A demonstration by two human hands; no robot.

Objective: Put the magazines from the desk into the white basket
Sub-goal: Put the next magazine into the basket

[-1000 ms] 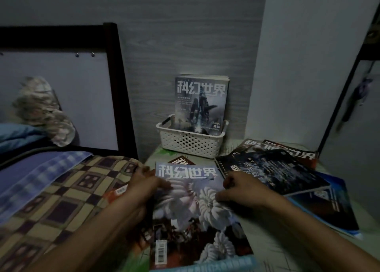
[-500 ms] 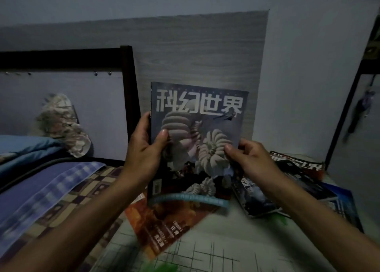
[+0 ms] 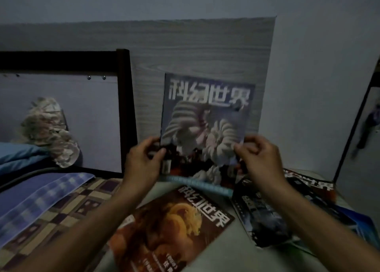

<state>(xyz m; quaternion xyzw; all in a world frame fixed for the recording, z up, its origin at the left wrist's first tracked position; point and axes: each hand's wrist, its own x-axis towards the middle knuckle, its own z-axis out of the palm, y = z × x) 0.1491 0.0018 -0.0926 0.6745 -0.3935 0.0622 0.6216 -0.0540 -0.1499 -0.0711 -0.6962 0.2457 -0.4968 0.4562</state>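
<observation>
I hold a magazine with white spiral shells on its cover (image 3: 205, 126) upright in front of the grey wood-grain wall. My left hand (image 3: 144, 160) grips its lower left edge and my right hand (image 3: 259, 158) grips its lower right edge. The held magazine hides the white basket behind it. On the desk below lies an orange-brown magazine with a golden dragon (image 3: 170, 228). To the right sits a dark magazine (image 3: 263, 212) atop a red-edged one (image 3: 312, 185) and a blue one (image 3: 353, 222).
A black bed frame post (image 3: 125, 107) stands just left of the desk. The bed carries a checked blanket (image 3: 61, 208), a blue striped cloth (image 3: 37, 197) and a patterned pillow (image 3: 49, 130). A dark metal frame (image 3: 355, 128) rises at the right.
Both hands lifted the shell-cover magazine off the desk, raised it upright and carried it farther back toward the wall. My grip slid down to its lower edges. The orange magazine beneath is uncovered.
</observation>
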